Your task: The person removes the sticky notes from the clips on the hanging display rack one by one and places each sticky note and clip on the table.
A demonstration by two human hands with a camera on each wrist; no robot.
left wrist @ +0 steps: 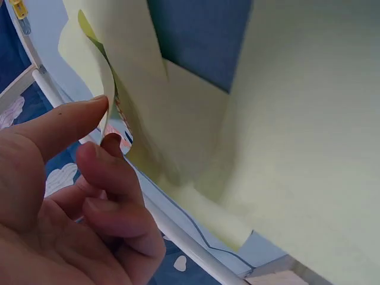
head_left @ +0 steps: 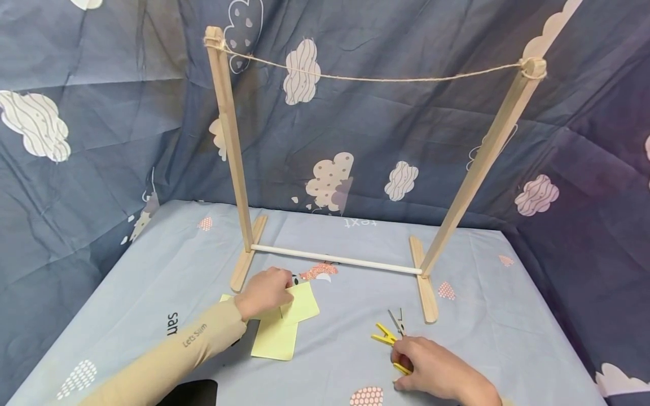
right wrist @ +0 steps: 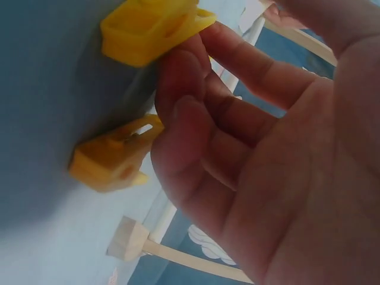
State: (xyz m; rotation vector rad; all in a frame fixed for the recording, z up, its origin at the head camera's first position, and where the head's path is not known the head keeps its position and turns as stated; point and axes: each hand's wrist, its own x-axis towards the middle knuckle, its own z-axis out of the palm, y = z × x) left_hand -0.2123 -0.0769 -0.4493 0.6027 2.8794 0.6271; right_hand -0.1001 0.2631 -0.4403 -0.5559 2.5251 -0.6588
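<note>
My left hand (head_left: 266, 290) pinches the edge of a pale yellow paper sheet (head_left: 301, 304) between thumb and fingers. Other yellow sheets (head_left: 274, 341) lie under and beside it; the left wrist view shows the pinched edge (left wrist: 108, 110) bending upward. On the right, my right hand (head_left: 431, 363) reaches down over a yellow clothespin (head_left: 402, 369), thumb and forefinger apart around it. In the right wrist view, fingertips touch or nearly touch a yellow clothespin (right wrist: 142, 35), with a second yellow clothespin (right wrist: 113, 157) close by. Farther off lies a grey clothespin (head_left: 398, 323) next to another yellow one (head_left: 384, 335).
Behind the hands stands a wooden frame with a left post (head_left: 231, 135), a right post (head_left: 482, 169) and twine (head_left: 376, 79) sagging between their tops. A white rod (head_left: 335, 259) joins the feet. Patterned cloth (head_left: 330, 327) covers the table; a dark object (head_left: 193, 393) shows at the front edge.
</note>
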